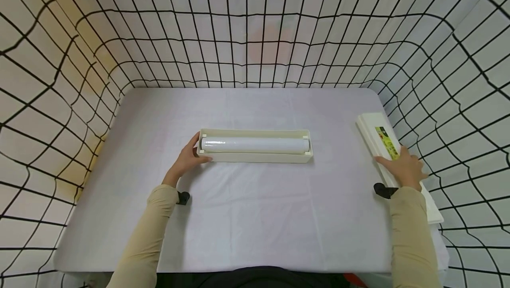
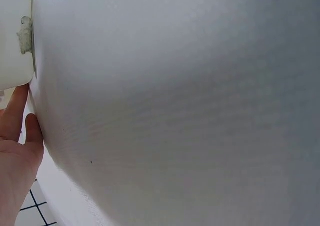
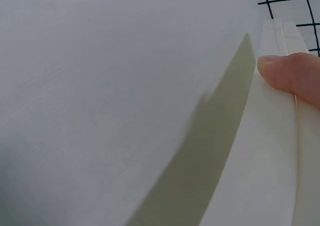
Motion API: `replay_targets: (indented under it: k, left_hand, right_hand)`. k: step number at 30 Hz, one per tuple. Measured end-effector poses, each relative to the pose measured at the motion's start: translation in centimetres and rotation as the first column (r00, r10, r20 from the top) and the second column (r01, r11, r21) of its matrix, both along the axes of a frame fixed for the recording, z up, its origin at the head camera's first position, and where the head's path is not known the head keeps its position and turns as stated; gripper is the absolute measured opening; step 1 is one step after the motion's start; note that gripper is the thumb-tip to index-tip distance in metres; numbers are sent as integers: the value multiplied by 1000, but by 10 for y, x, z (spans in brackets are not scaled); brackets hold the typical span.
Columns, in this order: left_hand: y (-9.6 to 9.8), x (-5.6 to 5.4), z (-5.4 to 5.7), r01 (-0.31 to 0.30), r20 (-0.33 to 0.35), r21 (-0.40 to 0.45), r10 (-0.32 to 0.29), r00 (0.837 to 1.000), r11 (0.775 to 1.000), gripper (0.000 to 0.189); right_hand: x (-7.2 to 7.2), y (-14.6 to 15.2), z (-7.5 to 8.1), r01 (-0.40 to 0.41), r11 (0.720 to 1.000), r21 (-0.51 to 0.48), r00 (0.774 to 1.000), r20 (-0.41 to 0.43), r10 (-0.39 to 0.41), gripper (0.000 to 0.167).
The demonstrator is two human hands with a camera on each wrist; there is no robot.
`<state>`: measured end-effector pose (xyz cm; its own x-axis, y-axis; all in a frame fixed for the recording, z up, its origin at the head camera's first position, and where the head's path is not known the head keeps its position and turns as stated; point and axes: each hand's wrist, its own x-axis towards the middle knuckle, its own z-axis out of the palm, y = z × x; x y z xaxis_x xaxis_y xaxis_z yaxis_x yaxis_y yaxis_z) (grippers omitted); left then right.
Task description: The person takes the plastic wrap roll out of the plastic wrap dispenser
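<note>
A long cream-coloured plastic box point(image 1: 255, 158) lies on the white table in the middle of the head view. Inside it lies a white roll in shiny clear film point(image 1: 256, 145), running nearly the full length. My left hand point(image 1: 186, 156) grips the box's left end, thumb at the front corner and fingers round the far side. At the right, my right hand point(image 1: 404, 169) grips a long white lid-like piece point(image 1: 372, 126) from above, across its width. The thumb point(image 3: 287, 73) presses its left edge in the right wrist view. A yellow-green label point(image 1: 386, 142) shows beyond the hand.
Black wire mesh point(image 1: 247, 40) encloses the white-covered table point(image 1: 255, 217) at the back and both sides. The lid-like piece lies along the table's right edge, close to the mesh. A black band part point(image 1: 384, 190) sits at the right wrist.
</note>
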<state>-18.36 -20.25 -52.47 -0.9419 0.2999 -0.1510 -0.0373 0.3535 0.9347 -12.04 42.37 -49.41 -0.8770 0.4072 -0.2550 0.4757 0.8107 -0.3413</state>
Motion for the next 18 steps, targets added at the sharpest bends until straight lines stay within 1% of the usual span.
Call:
replay_targets:
  k: [8,12,18]
  left_hand:
    - [0,-2,-3,-5,-9,-12,5,1000,1000,101]
    - [0,-2,-2,-5,-10,-6,5,1000,1000,101]
    - [0,-2,-3,-10,7,-8,10,1000,1000,101]
  right_hand:
    - [0,0,-7,3,1000,-18,1000,2,-3,106]
    - [0,1,-9,13,1000,-21,1000,9,-13,107]
    - [2,3,-12,17,1000,-15,1000,7,-17,108]
